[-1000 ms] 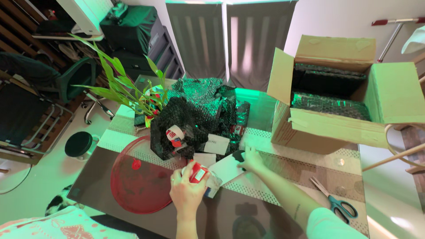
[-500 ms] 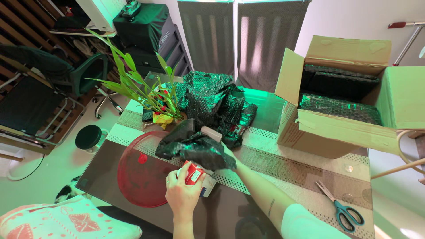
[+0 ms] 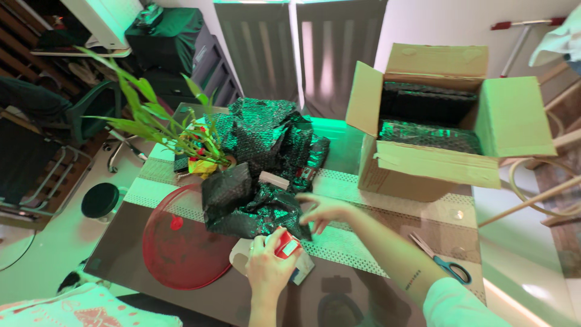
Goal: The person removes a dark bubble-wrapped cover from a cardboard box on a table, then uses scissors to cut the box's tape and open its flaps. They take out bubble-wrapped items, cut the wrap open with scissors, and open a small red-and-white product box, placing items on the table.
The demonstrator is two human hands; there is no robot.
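Nearest, the left hand (image 3: 267,272) grips a red-and-white tape dispenser (image 3: 287,248) at the table's (image 3: 363,290) front edge. Just beyond, the right hand (image 3: 324,211), fingers spread and empty, hovers beside the black bubble-wrap bundle (image 3: 248,203). Farther back stands an open cardboard box (image 3: 423,163).

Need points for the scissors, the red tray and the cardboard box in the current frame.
scissors (image 3: 451,269): head view, on the blue handles.
red tray (image 3: 175,248): head view, on a bare part of its round surface.
cardboard box (image 3: 423,172): head view, on the front wall.
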